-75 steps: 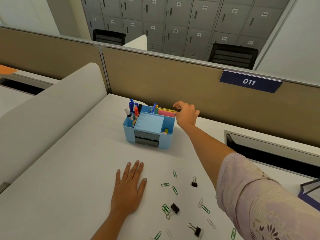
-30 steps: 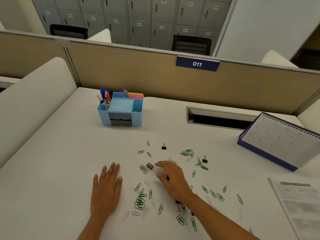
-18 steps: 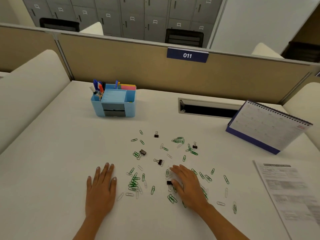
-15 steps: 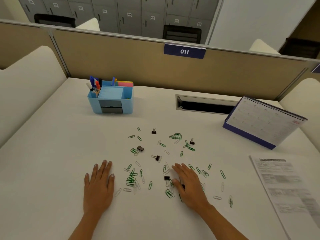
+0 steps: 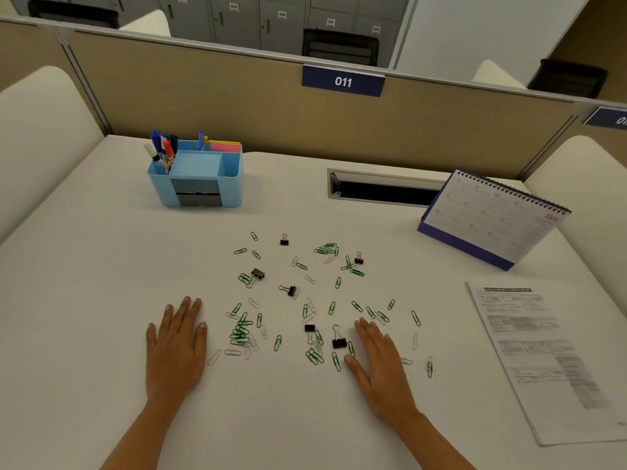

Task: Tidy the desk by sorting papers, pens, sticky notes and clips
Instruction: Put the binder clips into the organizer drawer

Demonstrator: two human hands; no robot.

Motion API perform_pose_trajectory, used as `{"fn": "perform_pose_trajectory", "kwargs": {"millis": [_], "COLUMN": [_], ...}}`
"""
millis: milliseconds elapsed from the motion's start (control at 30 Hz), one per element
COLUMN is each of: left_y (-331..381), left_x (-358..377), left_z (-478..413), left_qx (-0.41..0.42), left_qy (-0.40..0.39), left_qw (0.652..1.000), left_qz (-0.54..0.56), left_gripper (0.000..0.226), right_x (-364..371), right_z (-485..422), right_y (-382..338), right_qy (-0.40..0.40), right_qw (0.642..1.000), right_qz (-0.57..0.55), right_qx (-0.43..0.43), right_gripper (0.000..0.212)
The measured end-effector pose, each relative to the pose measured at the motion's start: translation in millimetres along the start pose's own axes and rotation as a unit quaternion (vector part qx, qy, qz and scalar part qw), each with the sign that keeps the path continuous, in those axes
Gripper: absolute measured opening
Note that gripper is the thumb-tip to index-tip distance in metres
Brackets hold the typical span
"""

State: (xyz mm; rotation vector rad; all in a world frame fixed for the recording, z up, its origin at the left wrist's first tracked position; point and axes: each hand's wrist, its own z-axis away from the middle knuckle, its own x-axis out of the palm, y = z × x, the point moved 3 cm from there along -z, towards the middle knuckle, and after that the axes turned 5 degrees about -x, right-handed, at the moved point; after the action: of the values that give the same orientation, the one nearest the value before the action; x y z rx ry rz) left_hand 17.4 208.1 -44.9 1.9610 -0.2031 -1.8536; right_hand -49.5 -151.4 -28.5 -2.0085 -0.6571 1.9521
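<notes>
Head view: pens (image 5: 162,150) and sticky notes (image 5: 225,146) sit in my organizer (image 5: 196,179); clips (image 5: 307,300) lie scattered on the table (image 5: 84,283), papers (image 5: 549,361) unsorted. Left hand (image 5: 176,347) and right hand (image 5: 381,364) lie flat, each grip wide, empty.

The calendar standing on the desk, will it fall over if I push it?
Probably not easily. The calendar leans on a wide blue base, so it would likely slide on the smooth desk. A push high up near the spiral might tip it backwards. It looks light.

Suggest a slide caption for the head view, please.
Both hands flat on the desk beside scattered paper clips; organiser behind.
</notes>
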Motion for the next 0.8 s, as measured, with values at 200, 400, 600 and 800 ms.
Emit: {"fn": "perform_pose_trajectory", "kwargs": {"millis": [200, 400, 600, 800], "left_y": [1, 2, 1, 1], "left_x": [-1, -2, -2, -2], "left_z": [1, 0, 0, 0], "left_qx": [0.000, -0.002, -0.004, -0.003], "left_qy": [0.004, 0.007, 0.004, 0.005], "left_qw": [1.000, 1.000, 1.000, 1.000], "left_qz": [0.004, 0.004, 0.006, 0.004], "left_gripper": [0.060, 0.060, 0.060, 0.060], "right_x": [10, 7, 4, 3], "right_z": [0, -16, -25, -33], "right_y": [-3, -16, -15, -15], "right_qy": [0.059, 0.116, 0.112, 0.104], "right_qw": [0.998, 0.991, 0.992, 0.993], "right_qz": [0.019, 0.050, 0.039, 0.018], "right_qx": [-0.026, -0.053, -0.048, -0.053], "right_gripper": [0.045, 0.020, 0.017, 0.024]}}
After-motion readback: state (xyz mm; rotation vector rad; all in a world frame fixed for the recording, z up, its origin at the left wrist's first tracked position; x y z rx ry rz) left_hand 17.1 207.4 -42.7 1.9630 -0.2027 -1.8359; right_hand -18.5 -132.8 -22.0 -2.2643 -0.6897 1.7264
